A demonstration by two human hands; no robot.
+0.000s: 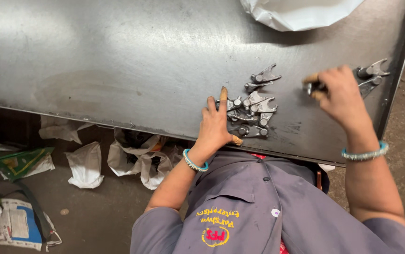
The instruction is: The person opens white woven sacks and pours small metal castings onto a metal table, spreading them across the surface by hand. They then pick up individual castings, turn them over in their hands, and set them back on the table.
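My left hand (216, 123) lies flat on the dark metal table (132, 61), fingers spread, touching the left side of a cluster of several small grey forked metal parts (253, 107). My right hand (340, 94) is further right, fingers closed around one small metal part (311, 86) that shows at my fingertips. Just beyond that hand lie two more forked metal parts (371, 75) near the table's right edge. Both wrists wear turquoise bangles.
A white plastic bag (296, 11) rests at the table's far edge. On the floor to the left lie crumpled white bags (85, 163), a green packet (16, 161) and papers (16, 225). The table's right edge (402, 66) borders bare floor.
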